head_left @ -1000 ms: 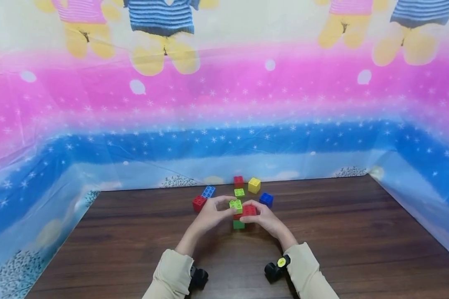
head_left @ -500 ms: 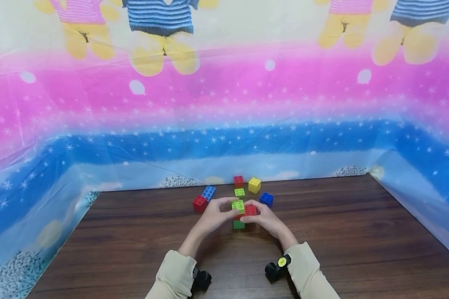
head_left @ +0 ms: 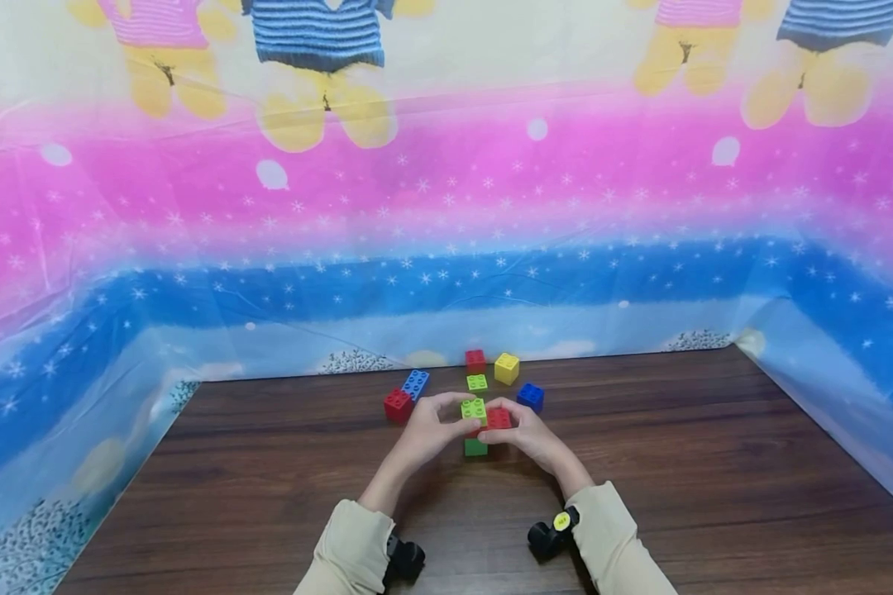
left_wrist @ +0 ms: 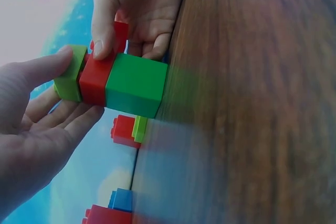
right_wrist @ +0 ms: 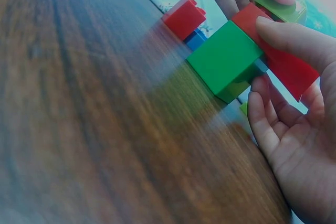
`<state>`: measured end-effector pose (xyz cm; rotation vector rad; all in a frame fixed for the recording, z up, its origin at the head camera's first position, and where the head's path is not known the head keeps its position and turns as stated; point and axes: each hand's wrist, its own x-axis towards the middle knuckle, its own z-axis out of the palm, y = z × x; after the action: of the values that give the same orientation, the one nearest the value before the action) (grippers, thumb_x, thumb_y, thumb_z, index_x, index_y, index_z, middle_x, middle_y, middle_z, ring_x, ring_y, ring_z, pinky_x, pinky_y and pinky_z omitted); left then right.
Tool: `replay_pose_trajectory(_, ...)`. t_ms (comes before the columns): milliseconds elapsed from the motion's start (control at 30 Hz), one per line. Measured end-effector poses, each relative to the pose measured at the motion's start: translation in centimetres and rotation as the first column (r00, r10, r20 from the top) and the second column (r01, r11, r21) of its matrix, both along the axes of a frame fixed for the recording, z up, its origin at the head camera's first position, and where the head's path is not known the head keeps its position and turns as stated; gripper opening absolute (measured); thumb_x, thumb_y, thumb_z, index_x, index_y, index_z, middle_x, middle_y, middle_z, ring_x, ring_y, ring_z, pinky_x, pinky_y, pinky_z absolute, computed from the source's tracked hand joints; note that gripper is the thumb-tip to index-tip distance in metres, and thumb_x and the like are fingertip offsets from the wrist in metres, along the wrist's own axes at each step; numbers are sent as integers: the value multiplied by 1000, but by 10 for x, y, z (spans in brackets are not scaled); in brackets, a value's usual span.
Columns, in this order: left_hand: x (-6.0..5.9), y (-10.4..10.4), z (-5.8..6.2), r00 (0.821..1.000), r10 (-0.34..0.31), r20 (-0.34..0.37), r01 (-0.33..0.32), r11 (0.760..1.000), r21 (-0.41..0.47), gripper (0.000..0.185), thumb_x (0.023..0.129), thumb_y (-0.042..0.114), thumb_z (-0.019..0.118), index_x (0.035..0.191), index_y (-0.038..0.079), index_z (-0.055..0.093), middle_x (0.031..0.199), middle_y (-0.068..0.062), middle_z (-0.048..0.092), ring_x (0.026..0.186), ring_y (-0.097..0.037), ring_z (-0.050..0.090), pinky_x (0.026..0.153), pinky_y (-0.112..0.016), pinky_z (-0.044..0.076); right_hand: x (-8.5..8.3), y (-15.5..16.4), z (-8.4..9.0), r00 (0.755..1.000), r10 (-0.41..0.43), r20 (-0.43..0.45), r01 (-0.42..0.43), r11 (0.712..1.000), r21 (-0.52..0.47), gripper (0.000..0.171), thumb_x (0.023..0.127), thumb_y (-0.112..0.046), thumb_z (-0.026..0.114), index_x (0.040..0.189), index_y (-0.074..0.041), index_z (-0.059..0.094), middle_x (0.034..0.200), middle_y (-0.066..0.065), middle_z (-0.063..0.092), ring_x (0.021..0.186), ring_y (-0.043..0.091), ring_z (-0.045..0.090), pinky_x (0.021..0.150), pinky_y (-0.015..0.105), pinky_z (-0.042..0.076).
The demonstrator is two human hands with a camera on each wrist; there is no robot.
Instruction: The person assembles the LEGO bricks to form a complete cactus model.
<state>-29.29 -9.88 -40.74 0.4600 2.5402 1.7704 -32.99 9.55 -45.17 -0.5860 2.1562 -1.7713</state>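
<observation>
1. Your left hand (head_left: 426, 431) pinches the light green brick (head_left: 473, 408) on top of the stack.
2. Your right hand (head_left: 530, 438) grips the red brick (head_left: 497, 419) beneath it; the dark green block (head_left: 475, 447) at the bottom rests on the table (head_left: 685, 479).
3. Loose bricks (head_left: 505, 368) lie just behind, near the table's far edge; bare wood spreads to both sides.

Dark wood table (head_left: 714, 463), cartoon-print sheet (head_left: 446, 215) behind
</observation>
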Motion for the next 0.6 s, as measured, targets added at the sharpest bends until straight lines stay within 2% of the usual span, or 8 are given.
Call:
replay_pose_trajectory(167, 2, -1, 1, 1000, 9, -3, -9, 999, -31, 38, 84, 26, 69, 118, 12, 63, 126, -9, 62, 126, -29, 49, 104, -54, 38, 1, -1, 0, 1000, -2, 4, 2, 1000, -1, 37, 82, -21, 71, 113, -10, 54, 94, -7, 65, 92, 12, 59, 88, 30, 45)
replay_pose_trajectory(433, 3, -2, -2, 1000, 16, -23, -17, 999, -47, 37, 83, 25, 70, 117, 11, 64, 123, -10, 63, 123, -29, 51, 104, -56, 38, 3, -2, -1, 1000, 0, -7, 0, 1000, 12, 35, 82, -23, 71, 111, -11, 55, 94, -6, 64, 93, 14, 58, 89, 31, 43)
replay_pose_trajectory(500, 8, 0, 5, 1000, 22, -14, -22, 999, -37, 36, 83, 22, 70, 117, 9, 64, 123, -12, 63, 124, -31, 50, 104, -58, 36, 2, -2, -2, 1000, -4, -7, 4, 1000, 4, 35, 81, -24, 72, 109, -12, 55, 93, -6, 65, 93, 15, 59, 89, 31, 43)
replay_pose_trajectory(600, 8, 1, 6, 999, 31, -9, -31, 999, -25, 35, 82, 21, 71, 115, 9, 66, 123, -11, 63, 124, -30, 50, 105, -59, 34, 1, -1, -2, 1000, -4, -18, 4, 1000, -1, 34, 80, -25, 73, 105, -12, 56, 92, -6, 64, 92, 16, 58, 88, 32, 43)
